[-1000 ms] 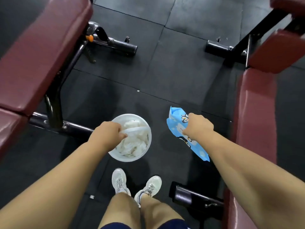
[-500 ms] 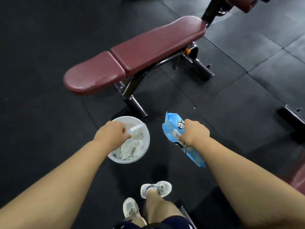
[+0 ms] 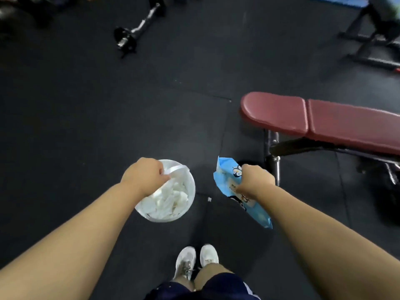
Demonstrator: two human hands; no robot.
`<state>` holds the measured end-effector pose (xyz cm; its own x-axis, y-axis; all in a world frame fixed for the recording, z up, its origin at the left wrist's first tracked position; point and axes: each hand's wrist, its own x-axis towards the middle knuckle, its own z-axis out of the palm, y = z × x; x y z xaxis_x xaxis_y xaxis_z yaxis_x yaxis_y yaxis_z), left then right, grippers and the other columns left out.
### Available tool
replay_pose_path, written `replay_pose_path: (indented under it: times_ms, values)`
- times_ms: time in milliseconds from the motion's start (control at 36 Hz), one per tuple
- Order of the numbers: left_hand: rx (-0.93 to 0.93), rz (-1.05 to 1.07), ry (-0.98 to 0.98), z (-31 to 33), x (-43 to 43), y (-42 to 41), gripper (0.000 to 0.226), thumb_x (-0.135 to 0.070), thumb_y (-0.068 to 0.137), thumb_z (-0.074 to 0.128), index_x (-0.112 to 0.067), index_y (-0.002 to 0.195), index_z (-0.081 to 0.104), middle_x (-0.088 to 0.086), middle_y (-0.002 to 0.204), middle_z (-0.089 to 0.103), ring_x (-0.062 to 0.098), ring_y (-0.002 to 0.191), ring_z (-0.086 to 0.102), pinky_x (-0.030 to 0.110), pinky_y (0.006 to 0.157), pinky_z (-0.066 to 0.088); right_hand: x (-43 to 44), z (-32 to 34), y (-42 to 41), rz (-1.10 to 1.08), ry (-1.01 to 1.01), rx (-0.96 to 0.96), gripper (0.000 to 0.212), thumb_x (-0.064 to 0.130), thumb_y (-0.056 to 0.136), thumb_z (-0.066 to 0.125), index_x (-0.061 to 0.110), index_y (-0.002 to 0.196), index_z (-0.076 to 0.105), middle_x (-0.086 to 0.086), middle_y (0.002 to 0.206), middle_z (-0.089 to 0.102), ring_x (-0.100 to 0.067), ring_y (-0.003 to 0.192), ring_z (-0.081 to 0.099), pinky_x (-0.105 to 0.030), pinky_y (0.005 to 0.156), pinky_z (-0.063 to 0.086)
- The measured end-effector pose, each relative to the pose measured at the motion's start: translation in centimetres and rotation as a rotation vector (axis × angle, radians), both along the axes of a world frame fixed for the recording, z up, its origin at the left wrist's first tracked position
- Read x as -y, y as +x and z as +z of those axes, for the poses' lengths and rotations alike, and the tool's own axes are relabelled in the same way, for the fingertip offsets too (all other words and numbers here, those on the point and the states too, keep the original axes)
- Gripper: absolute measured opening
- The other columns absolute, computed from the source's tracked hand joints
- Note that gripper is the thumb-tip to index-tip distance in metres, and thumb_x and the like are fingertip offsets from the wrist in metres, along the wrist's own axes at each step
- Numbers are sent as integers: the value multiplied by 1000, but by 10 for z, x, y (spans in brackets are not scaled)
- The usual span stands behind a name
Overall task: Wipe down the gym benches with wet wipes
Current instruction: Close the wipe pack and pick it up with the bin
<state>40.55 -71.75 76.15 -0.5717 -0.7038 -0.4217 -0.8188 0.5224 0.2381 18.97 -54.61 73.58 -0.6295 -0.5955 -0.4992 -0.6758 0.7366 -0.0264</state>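
My left hand point(image 3: 144, 176) grips the white handle of a small white bucket point(image 3: 190, 191) that hangs below it, filled with crumpled white wipes point(image 3: 171, 202). My right hand point(image 3: 255, 180) holds a light blue pack of wet wipes point(image 3: 225, 182) by its upper part, and the pack dangles down towards my forearm. A dark red padded gym bench point(image 3: 320, 120) on a black metal frame stands to the right, just beyond my right hand.
Black rubber floor tiles point(image 3: 86, 126) lie all around. A barbell point(image 3: 138, 29) lies on the floor at the upper left. Black metal equipment legs point(image 3: 372, 48) stand at the upper right. My white shoes point(image 3: 195, 258) are at the bottom centre.
My view has swung left: the red bench went from upper centre to the right side, and a barbell came into sight. Both hands keep their hold on the bucket and the pack.
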Motion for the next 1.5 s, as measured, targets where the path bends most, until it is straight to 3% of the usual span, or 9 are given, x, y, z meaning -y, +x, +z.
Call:
replay_pose_path:
  times_ms: [222, 472, 889, 1083, 1250, 1500]
  values:
    - [-51, 473, -21, 11, 17, 139, 28, -41, 81, 59, -15, 71, 62, 1, 74, 64, 20, 67, 61, 31, 55, 48, 123, 10, 70, 470, -14, -15, 28, 32, 78, 62, 21, 98, 47, 6, 84, 55, -18, 75, 55, -27, 58, 40]
    - [-104, 839, -99, 25, 39, 297, 25, -40, 82, 60, -17, 70, 61, -1, 69, 61, 20, 64, 60, 31, 54, 48, 247, 23, 215, 808, -60, -54, 28, 33, 75, 66, 23, 94, 48, 6, 84, 58, -16, 74, 58, -24, 52, 38]
    - [-92, 1160, -77, 30, 122, 565, 23, -38, 80, 63, -17, 72, 62, 0, 74, 64, 21, 68, 63, 32, 57, 50, 430, 50, 521, 1119, -127, -9, 33, 40, 73, 68, 23, 91, 47, 8, 83, 56, -13, 72, 58, -26, 54, 43]
    - [-64, 1286, -122, 42, 176, 678, 21, -42, 83, 62, -23, 75, 57, -5, 77, 59, 15, 66, 58, 26, 52, 41, 515, 56, 650, 1277, -129, 6, 29, 38, 73, 68, 25, 90, 48, 7, 84, 60, -13, 72, 62, -29, 61, 52]
    - [-28, 1415, -138, 41, 239, 774, 21, -40, 82, 64, -19, 82, 64, -3, 78, 62, 16, 69, 61, 31, 61, 55, 600, 51, 762, 1414, -120, 21, 27, 40, 75, 67, 26, 89, 49, 7, 84, 61, -11, 70, 61, -25, 54, 43]
    - [8, 1580, -141, 56, 333, 912, 23, -42, 82, 65, -19, 86, 66, -3, 80, 62, 16, 72, 62, 33, 67, 56, 729, 60, 926, 1563, -170, 63, 29, 40, 73, 68, 25, 85, 47, 8, 83, 58, -14, 73, 60, -26, 54, 44]
